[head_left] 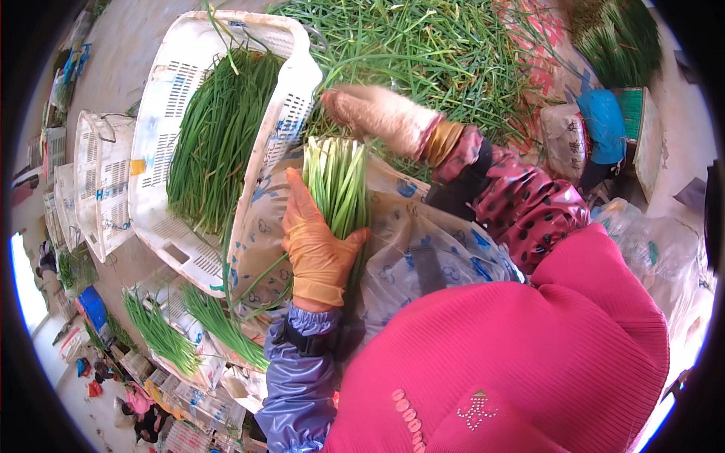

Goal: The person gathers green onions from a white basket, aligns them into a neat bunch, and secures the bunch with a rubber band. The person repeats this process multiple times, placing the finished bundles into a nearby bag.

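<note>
My left hand (323,243), in an orange rubber glove, grips a bundle of green stalks, likely garlic chives (337,181), with the pale cut ends pointing away from me. My right hand (376,113), in a pale, dirty glove with a yellow band at the wrist, is blurred just beyond those ends, over the edge of a heap of loose greens (419,51). Its fingers look extended, and no object shows in it. A patterned plastic apron (425,255) covers my lap beneath the bundle.
A white plastic basket (153,187) holding long greens stands at the left, with more white baskets (105,181) beyond it. Two bundles of greens (164,334) lie at the lower left. A blue bag (603,127) and a printed sack (563,139) stand at the right. People sit far off at the lower left.
</note>
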The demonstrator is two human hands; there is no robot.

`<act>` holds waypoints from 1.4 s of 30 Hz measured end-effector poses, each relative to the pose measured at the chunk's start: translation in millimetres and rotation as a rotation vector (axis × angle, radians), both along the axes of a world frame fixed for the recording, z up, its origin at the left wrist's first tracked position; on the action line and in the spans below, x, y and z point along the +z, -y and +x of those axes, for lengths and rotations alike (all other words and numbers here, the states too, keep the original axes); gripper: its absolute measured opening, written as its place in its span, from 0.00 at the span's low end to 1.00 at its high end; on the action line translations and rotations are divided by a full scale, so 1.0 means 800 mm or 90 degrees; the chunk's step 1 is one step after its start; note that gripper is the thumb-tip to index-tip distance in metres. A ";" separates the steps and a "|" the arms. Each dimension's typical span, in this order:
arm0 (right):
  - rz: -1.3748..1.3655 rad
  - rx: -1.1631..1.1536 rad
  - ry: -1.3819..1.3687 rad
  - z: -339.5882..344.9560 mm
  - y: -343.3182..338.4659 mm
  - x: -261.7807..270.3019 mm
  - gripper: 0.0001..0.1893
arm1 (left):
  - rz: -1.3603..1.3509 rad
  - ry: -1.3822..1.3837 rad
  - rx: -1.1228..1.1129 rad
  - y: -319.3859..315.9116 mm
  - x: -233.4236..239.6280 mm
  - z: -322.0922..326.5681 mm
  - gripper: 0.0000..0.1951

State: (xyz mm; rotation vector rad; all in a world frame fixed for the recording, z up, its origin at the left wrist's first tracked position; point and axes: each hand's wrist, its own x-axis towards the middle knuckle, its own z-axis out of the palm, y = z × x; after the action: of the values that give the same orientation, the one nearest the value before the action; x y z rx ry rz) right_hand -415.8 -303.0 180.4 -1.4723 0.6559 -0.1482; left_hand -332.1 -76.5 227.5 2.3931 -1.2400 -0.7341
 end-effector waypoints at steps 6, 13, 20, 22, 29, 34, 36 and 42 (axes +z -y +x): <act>-0.378 0.297 -0.093 0.019 -0.006 0.027 0.23 | 0.028 0.040 0.012 0.007 -0.002 -0.007 0.76; -0.329 0.126 -0.208 0.008 0.017 -0.014 0.15 | -0.017 0.030 0.009 -0.005 -0.013 -0.004 0.74; -0.243 0.438 -0.253 -0.090 0.021 -0.045 0.41 | -0.068 0.006 0.048 -0.012 -0.022 -0.002 0.73; -0.012 0.438 -0.171 -0.081 0.005 -0.048 0.59 | -0.049 0.012 0.047 -0.011 -0.018 -0.004 0.73; 0.451 0.128 0.256 -0.002 -0.045 -0.053 0.75 | 0.090 0.115 0.019 0.003 0.003 -0.022 0.73; 0.577 0.044 0.286 0.018 -0.058 -0.028 0.53 | 0.130 0.209 -0.021 0.004 0.001 -0.035 0.71; 0.571 0.088 0.226 0.021 -0.054 -0.018 0.46 | 0.129 0.228 -0.041 0.005 0.000 -0.038 0.71; 0.345 0.015 0.251 0.032 -0.061 0.016 0.13 | -0.012 0.068 -0.012 -0.017 0.012 -0.027 0.72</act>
State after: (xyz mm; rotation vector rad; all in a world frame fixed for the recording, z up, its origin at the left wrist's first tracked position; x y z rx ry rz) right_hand -390.4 -254.3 193.2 -0.8924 0.3192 -0.2157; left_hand -354.0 -62.9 237.2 2.4371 -1.3073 -0.6035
